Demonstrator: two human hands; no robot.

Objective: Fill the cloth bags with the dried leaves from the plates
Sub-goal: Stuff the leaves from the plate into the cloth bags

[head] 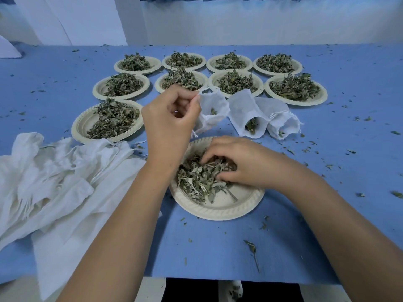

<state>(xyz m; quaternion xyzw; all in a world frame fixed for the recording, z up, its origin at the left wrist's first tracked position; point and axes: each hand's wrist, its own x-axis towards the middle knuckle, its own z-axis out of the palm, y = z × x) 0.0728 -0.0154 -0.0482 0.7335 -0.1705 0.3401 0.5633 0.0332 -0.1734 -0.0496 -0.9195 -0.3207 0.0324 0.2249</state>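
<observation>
A cream plate (218,209) in front of me holds a loose heap of dried leaves (196,179). My right hand (237,162) lies on that heap, fingers curled into the leaves and gathering some. My left hand (170,118) is raised above the plate's far rim and pinches the mouth of a white cloth bag (212,110), holding it up with its opening towards me; a few leaves show inside. Two more white bags (246,114) (281,123) lie on their sides to the right, each with leaves at the mouth.
Several cream plates heaped with dried leaves (294,88) stand in rows across the far half of the blue table (218,247). A pile of flat white bags (54,182) lies at my left. Leaf crumbs are scattered over the cloth. The table's front edge is near my elbows.
</observation>
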